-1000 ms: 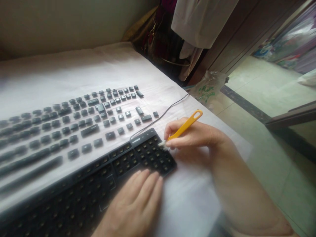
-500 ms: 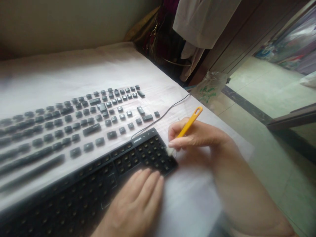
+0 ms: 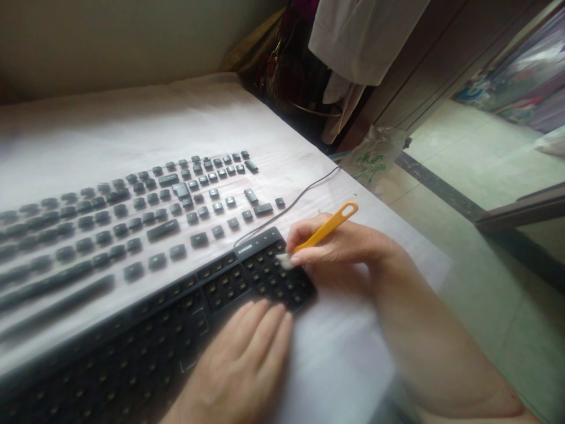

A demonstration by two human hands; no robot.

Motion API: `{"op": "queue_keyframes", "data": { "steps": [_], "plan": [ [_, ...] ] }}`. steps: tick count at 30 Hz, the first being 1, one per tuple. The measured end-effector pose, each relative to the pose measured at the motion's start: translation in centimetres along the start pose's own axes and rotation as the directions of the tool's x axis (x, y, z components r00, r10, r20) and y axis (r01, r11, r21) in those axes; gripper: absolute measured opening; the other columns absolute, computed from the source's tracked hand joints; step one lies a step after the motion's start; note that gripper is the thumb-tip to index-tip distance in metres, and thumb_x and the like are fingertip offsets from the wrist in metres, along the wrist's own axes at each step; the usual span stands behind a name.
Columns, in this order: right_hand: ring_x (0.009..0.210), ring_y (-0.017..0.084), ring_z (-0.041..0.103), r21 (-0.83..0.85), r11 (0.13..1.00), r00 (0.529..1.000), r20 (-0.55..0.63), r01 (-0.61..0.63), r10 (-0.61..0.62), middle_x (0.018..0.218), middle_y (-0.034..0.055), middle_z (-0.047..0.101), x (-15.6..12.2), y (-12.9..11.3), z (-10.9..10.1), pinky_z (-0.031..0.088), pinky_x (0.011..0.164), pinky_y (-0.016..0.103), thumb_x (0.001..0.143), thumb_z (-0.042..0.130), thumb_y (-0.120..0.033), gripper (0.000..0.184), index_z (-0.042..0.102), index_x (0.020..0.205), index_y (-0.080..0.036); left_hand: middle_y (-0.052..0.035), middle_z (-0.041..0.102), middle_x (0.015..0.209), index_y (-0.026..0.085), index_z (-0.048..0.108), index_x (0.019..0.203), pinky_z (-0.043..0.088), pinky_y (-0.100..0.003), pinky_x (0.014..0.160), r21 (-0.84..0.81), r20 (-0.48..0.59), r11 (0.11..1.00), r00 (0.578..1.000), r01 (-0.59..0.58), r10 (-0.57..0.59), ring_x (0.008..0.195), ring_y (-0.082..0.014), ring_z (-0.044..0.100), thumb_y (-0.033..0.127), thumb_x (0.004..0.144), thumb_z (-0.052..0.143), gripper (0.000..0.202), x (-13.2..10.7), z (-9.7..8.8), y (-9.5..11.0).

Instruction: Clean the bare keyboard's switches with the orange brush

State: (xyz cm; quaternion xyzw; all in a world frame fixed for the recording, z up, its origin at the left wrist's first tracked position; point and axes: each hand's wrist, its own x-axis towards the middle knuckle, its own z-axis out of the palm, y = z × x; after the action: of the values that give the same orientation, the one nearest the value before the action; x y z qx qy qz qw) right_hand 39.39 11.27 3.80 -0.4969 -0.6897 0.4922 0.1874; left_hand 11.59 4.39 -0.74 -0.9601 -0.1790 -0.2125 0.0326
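Observation:
A black keyboard (image 3: 145, 318) stripped of its keycaps lies at a slant across the near side of the table. My right hand (image 3: 326, 241) is closed round a small brush with a yellow handle (image 3: 329, 225). The brush's pale bristles (image 3: 285, 259) touch the number-pad end of the keyboard. My left hand (image 3: 247, 347) lies flat on the keyboard's near edge, fingers stretched out and holding nothing. Behind the keyboard, loose black keycaps (image 3: 163, 229) are spread in rows on the white-covered table.
The white table cover (image 3: 176, 118) runs back to a wall. The keyboard's cable (image 3: 304, 193) trails to the table's right edge, where a clear plastic bag (image 3: 373, 156) hangs. Clothes (image 3: 353, 41) and a dark bag (image 3: 286, 76) hang behind. Tiled floor (image 3: 441, 200) lies to the right.
My right hand has moved the brush left and slightly up over the number-pad area, and its handle now tilts lower. My left hand stays in place.

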Motion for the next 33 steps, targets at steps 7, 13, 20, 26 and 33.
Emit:
{"op": "queue_keyframes", "data": {
  "steps": [7,13,20,26,33],
  "plan": [
    [0.074,0.014,0.065,0.004,1.000,0.998,0.062,-0.022,0.022,0.080,0.0021,0.072,-0.3,-0.1,-0.1,0.051,0.063,0.022,0.082,0.075,-0.027,0.011,0.072,0.083,-0.016,-0.0037,0.074,0.125,0.014,0.066,0.129,0.046,-0.034,0.115,-0.013,-0.032,1.000,0.999,0.015,-0.016,0.120,-0.0194,0.066,0.010,0.100,0.044,0.037,0.2,-0.1,0.2],
    [0.072,0.013,0.064,0.047,0.996,0.990,0.116,-0.079,0.074,0.078,0.0012,0.072,-0.6,-0.3,-0.1,0.050,0.063,0.020,0.078,0.077,-0.026,0.013,0.072,0.081,-0.015,-0.0023,0.075,0.122,0.014,0.067,0.127,0.046,-0.034,0.114,-0.013,-0.053,1.000,0.998,0.015,-0.015,0.115,-0.0183,0.067,0.009,0.101,0.041,0.037,0.5,-0.1,0.1],
    [0.069,0.014,0.065,0.093,0.995,0.996,-0.090,0.030,-0.021,0.077,0.0021,0.071,-0.9,-1.1,-0.8,0.051,0.062,0.022,0.082,0.076,-0.035,0.020,0.071,0.084,-0.016,-0.0017,0.075,0.123,0.014,0.067,0.127,0.047,-0.034,0.113,-0.015,-0.043,1.000,0.999,0.007,-0.007,0.116,-0.0190,0.066,0.008,0.100,0.041,0.038,0.4,-0.2,0.0],
    [0.081,0.016,0.068,-0.011,0.990,0.969,-0.204,0.139,-0.139,0.091,0.0045,0.075,-1.0,-1.2,-0.9,0.055,0.071,0.023,0.085,0.071,-0.025,0.017,0.072,0.100,-0.017,-0.0040,0.074,0.124,0.014,0.066,0.129,0.048,-0.035,0.113,-0.007,-0.029,1.000,1.000,0.007,-0.007,0.118,-0.0194,0.065,0.007,0.099,0.041,0.040,0.3,0.1,0.1],
    [0.078,0.016,0.069,0.031,0.997,0.988,-0.137,0.077,-0.073,0.095,0.0065,0.076,-1.3,-1.0,-1.2,0.057,0.069,0.025,0.090,0.069,-0.036,0.029,0.074,0.110,-0.015,-0.0019,0.075,0.123,0.014,0.067,0.126,0.049,-0.033,0.111,-0.021,-0.036,1.000,0.999,0.018,-0.019,0.115,-0.0188,0.067,0.009,0.100,0.041,0.038,0.3,-0.1,0.2]
  ]
}}
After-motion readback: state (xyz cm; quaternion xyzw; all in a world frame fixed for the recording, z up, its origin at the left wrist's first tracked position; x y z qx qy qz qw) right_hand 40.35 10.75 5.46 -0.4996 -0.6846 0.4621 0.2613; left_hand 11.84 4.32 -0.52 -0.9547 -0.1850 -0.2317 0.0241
